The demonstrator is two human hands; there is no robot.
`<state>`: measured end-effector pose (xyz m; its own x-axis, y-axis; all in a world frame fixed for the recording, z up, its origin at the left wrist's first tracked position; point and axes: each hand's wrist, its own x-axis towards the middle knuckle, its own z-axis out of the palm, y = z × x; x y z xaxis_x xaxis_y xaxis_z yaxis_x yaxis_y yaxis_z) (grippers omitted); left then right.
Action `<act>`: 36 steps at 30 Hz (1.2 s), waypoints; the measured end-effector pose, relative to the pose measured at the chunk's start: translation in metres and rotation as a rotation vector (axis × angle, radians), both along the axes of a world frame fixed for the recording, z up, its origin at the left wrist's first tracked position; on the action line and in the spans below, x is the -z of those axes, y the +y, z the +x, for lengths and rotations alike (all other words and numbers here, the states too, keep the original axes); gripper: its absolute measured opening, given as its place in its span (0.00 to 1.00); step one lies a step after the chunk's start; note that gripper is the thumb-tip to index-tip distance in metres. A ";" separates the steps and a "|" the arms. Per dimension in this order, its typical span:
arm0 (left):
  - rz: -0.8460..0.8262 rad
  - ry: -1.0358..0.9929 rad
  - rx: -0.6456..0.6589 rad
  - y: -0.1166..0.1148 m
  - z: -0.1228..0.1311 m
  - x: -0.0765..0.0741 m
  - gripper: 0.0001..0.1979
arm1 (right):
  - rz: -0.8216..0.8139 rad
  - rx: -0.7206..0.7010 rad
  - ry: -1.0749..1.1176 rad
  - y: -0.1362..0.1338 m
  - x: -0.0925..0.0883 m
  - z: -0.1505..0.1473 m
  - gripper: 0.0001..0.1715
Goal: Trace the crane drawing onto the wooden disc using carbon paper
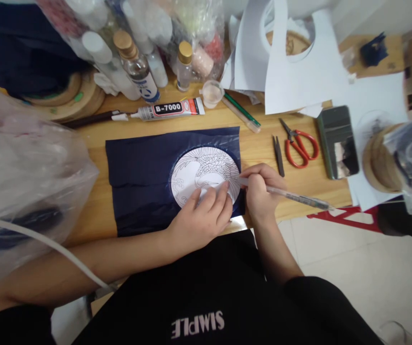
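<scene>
A round white paper printed with a black line drawing of a bird lies on a dark blue sheet on the wooden table. My left hand rests with its fingers spread over the paper's lower part, pressing it flat. My right hand is closed around a clear-barrelled pen, its tip at the right edge of the round paper. The pen's back end points right and slightly down. Part of the drawing is hidden under my left fingers.
Red-handled scissors, black tweezers and a phone lie to the right. Behind the sheet are a B-7000 glue tube, a green pen and bottles. Clear plastic bulges at the left.
</scene>
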<state>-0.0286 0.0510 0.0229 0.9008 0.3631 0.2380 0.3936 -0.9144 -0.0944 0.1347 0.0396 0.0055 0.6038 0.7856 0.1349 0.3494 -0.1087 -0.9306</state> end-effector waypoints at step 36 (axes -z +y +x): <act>-0.019 -0.005 0.004 0.000 0.000 0.000 0.19 | -0.015 0.093 0.035 -0.002 0.001 -0.002 0.12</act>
<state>-0.0289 0.0507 0.0229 0.9011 0.3639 0.2356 0.3902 -0.9177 -0.0748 0.1331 0.0375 0.0042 0.6784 0.7277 0.1014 0.3048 -0.1532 -0.9400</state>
